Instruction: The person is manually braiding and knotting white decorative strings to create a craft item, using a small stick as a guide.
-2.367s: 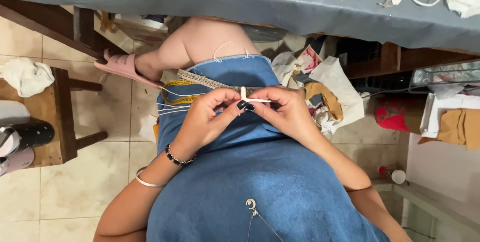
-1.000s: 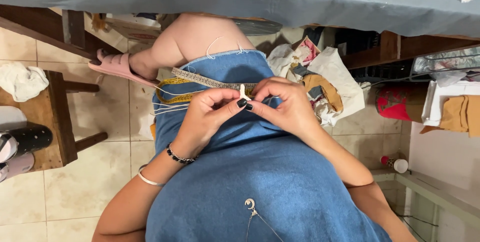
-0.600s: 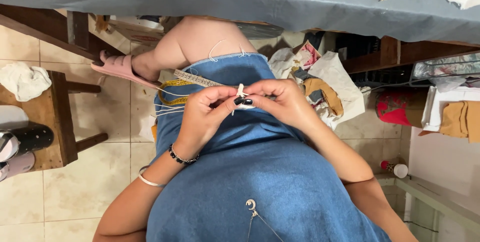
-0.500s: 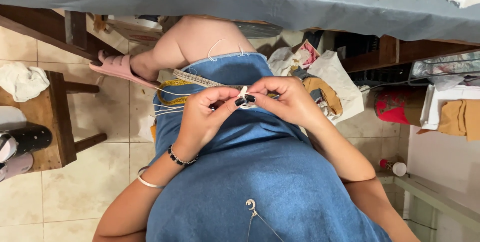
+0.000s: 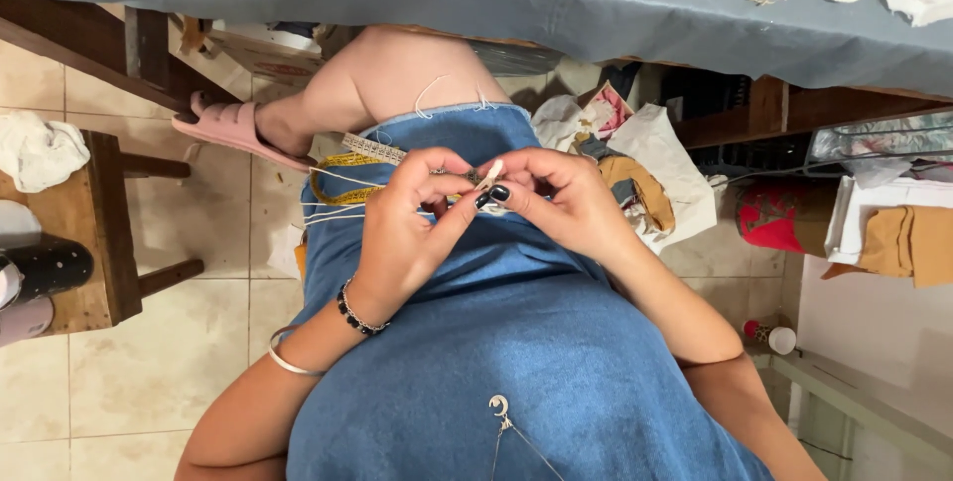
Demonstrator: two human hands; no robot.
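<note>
Currently both hands meet over the lap, above the blue denim dress [image 5: 516,362]. Left hand [image 5: 407,228] and right hand [image 5: 561,198] each pinch a small pale piece [image 5: 491,175] with thin white cord [image 5: 338,211] running off to the left; what else is nipped between the fingertips is too small to tell. Judgement: piece is very light and soft, the cord limp, likely to slip or twist; best held right at the working end with thumb and forefinger tips. Piece sits between the two grips, touching both, just above the dark-painted thumbnail. Yellow woven band [image 5: 342,178] lies on the thigh just beside the left hand.
</note>
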